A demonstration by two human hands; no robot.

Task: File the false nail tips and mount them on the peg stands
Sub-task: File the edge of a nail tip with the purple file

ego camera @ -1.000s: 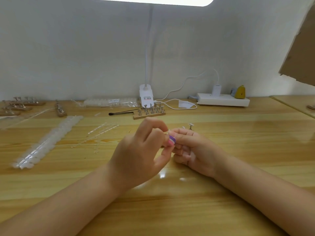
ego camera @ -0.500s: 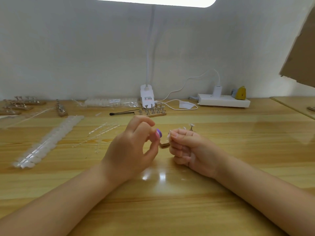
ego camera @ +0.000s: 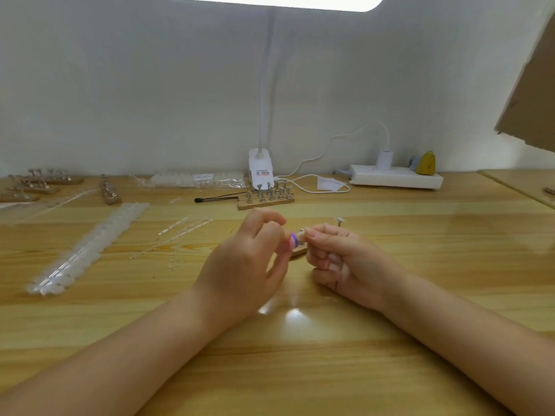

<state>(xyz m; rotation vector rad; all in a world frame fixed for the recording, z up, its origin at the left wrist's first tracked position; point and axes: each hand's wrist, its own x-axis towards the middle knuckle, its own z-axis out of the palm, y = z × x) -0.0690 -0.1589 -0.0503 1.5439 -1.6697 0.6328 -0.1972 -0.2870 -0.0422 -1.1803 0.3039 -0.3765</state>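
Currently mid-filing, by my read. Left hand [ego camera: 240,265] pinches a small purple-and-pink block file [ego camera: 292,242] between curled fingers; right hand [ego camera: 339,262] pinches a tiny clear false nail tip [ego camera: 302,233], fingers curled round it. File end sits against the tip, just in front of the wooden peg stand with metal pegs [ego camera: 265,199]. A second small wooden stand [ego camera: 298,252] lies directly under the hands, mostly hidden. Lone metal peg [ego camera: 339,220] stands right of that.

Risks: the tip is small and slick, so too much file pressure could flick it out of the pinch. A dropped clear tip would be hard to spot on the glossy wooden table [ego camera: 420,265].
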